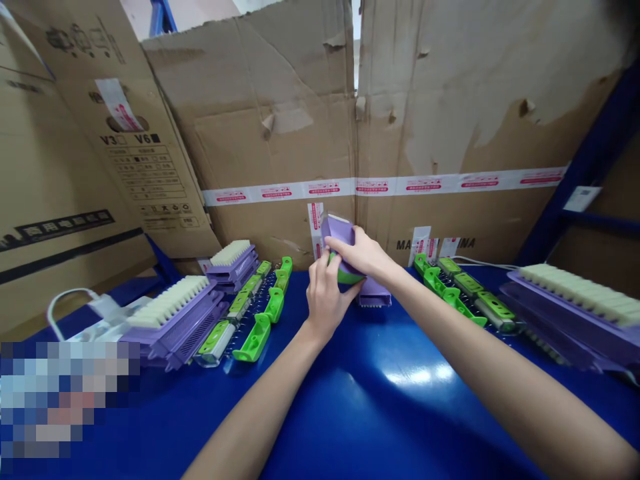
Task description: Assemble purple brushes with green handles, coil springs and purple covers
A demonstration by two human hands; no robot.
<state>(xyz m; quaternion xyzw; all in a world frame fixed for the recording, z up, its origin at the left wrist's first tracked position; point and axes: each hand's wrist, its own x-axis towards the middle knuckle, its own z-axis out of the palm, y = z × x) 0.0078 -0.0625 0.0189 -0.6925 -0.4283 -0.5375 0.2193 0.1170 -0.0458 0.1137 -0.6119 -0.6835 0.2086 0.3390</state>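
Items on the feed I worked from at a distance: one purple plastic shell (pixel 341 230) with a green part (pixel 349 275) at its lower end, raised above a glossy blue tabletop (pixel 380 420), at the centre of the view. My right hand (pixel 364 255) gripped its upper portion, thumb laid across the purple face; my left hand (pixel 326 297) was curled about the lower green end, fingers bent against it. One box-shaped purple plastic piece (pixel 375 293), toothed along its near edge, lay on the tabletop just beyond the hands, partly hidden. To the left I listed a row of bright green plastic brackets (pixel 256 333), a row of green-and-clear plastic blocks (pixel 215 340), stacked purple plastic housings (pixel 185 327) topped with cream ribbed strips (pixel 173 300), and a white power strip (pixel 103 327) with a plug in it. To the right I listed similar green brackets (pixel 453 298), green-and-clear blocks (pixel 493 307), and purple housings with cream tops (pixel 583 287). Brown cardboard panels (pixel 275 133), crossed by printed white tape (pixel 295 191), stood behind.
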